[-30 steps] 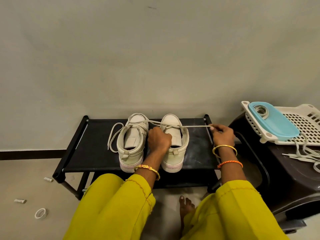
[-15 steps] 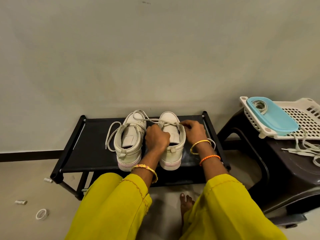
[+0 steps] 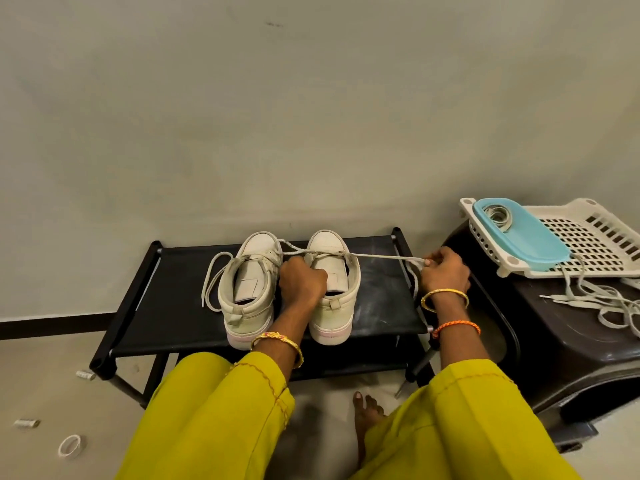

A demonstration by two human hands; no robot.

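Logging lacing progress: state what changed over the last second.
The right hand, pinching the off-white flat shoelace, went to the right off-white high-top sneaker, then drew the lace taut rightward. The left hand kept gripping that sneaker, unmoved on the black fabric rack.

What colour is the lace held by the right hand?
Off-white; the lace shows best in the head view.

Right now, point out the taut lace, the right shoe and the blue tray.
lace (image 3: pixel 381 256), head view, taut stretch right of the shoe.
right shoe (image 3: pixel 341 320), head view, heel wall.
blue tray (image 3: pixel 533 240), head view, bare middle.
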